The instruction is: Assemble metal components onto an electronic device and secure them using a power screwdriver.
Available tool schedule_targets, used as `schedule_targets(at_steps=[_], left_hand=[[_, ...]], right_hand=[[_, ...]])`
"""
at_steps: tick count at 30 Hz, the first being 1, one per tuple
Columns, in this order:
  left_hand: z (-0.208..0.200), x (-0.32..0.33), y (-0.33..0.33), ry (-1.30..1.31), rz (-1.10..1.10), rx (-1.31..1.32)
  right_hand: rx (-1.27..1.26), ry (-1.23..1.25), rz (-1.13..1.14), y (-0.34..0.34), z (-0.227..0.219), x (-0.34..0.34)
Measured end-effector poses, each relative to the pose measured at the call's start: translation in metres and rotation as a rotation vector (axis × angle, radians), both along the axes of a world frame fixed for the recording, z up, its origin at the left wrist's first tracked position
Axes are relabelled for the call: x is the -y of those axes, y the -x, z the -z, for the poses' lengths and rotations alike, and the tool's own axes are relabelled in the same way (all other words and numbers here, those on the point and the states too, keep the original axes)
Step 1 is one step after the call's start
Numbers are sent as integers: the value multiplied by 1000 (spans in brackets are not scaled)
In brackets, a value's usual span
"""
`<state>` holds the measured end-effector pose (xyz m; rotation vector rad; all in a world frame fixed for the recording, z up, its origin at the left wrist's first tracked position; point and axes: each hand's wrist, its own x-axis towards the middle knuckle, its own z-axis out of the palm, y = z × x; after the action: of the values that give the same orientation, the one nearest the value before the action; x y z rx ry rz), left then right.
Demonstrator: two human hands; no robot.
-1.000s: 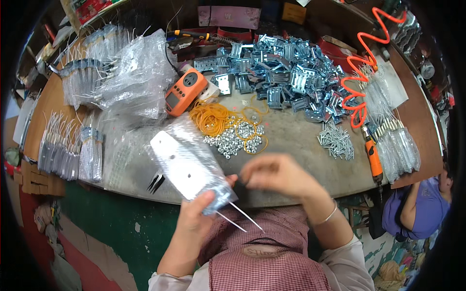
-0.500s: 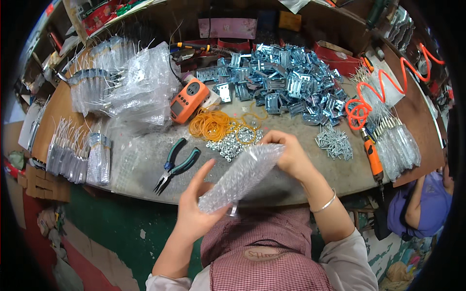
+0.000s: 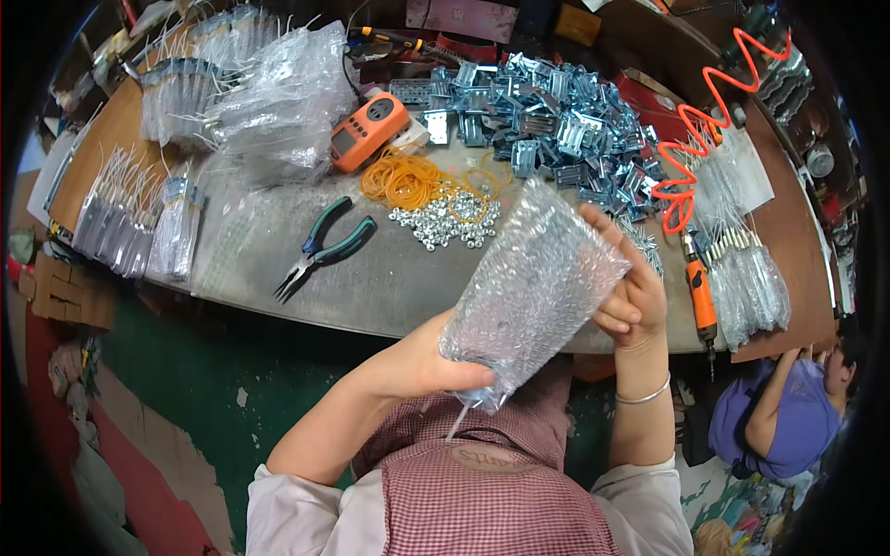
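Observation:
A clear bubble-wrap bag point(image 3: 538, 278) is held up in front of me, tilted, its broad face showing. My left hand point(image 3: 422, 361) is closed on its lower left corner, thumb lying across the front. At the right edge my right hand point(image 3: 638, 296) grips the bag, some fingers curled and partly hidden behind it. A thin whitish strip sticks out at the bottom of the bag; what lies inside is blurred by the plastic. Beyond my left hand, pliers point(image 3: 320, 250) with green and black handles lie on the table point(image 3: 250, 241), jaws pointing toward me.
Small nuts point(image 3: 445, 218) and yellow rubber bands point(image 3: 403, 181) lie mid-table, near an orange meter point(image 3: 369, 130). Behind is a heap of metal brackets point(image 3: 565, 120). Wrapped bundles point(image 3: 278, 102) stand left. An orange screwdriver point(image 3: 701, 292) with a coiled hose point(image 3: 686, 157) lies right; a person point(image 3: 779, 408) sits beyond.
The bag has turned from nearly edge-on to broad face toward me. My right hand has shifted right and down along its edge. The whole view has tilted slightly.

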<state>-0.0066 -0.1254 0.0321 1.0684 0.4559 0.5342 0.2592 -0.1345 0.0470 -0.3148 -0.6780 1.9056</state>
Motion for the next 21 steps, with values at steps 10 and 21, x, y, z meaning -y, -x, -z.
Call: schedule_targets(at_steps=[10,21], left_hand=[[12,10,-3,381,86,278],[7,12,-18,-711,-124,-730]], right_hand=[[-242,7,-89,51,50,32],[834,-263,168,21,-80,61]])
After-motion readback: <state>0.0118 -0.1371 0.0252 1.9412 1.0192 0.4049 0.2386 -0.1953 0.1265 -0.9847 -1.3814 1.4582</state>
